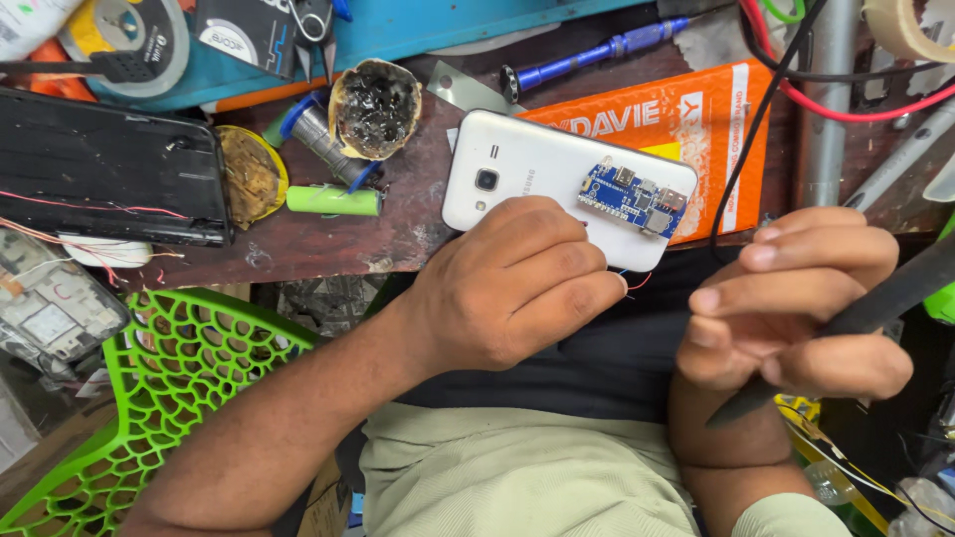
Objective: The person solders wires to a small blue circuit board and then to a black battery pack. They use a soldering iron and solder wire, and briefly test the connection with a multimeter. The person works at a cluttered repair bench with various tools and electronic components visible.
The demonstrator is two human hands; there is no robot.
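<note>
Cluttered brown workbench (328, 249), with a white phone (527, 169) lying face-down at its edge. A blue circuit board (634, 199) sat on the phone's back. Left hand (507, 288) curled over the phone's near edge, pinning it steady. Right hand (796, 308), just right of the phone, gripped a black tool handle (875, 308), held ready.

The left hand (517, 288) covers the white phone's (517, 169) lower edge, so its grip there is hidden. The dark tool (875, 308) in the right hand (796, 308) runs off frame at three o'clock; its tip is perhaps blurred.
</note>
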